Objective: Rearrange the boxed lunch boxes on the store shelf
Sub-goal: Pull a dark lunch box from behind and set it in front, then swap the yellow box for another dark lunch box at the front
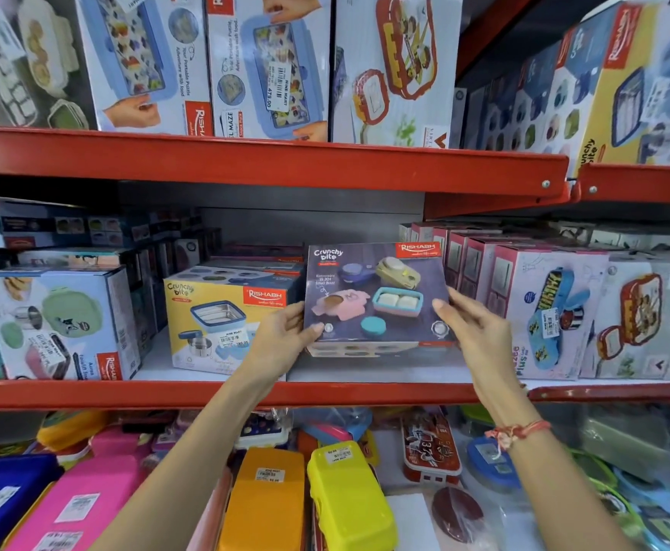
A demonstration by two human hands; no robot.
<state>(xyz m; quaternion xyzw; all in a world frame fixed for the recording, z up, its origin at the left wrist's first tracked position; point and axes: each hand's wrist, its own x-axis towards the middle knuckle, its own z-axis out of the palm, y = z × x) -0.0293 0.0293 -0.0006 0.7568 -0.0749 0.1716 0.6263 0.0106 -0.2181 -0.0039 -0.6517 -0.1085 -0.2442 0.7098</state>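
A dark purple Crunchy Bite lunch box carton is held upright just above the middle shelf's red front edge. My left hand grips its lower left side and my right hand grips its right side. To its left a yellow Crunchy Bite carton stands on the shelf, with another blue-topped carton behind it. To the right a row of pink and white cartons stands with their printed faces forward. Bare shelf floor shows below the held carton.
A pale blue carton with a green lunch box picture stands at the left of the middle shelf. The upper shelf carries several tall cartons. Below lie loose plastic lunch boxes: pink, orange, yellow.
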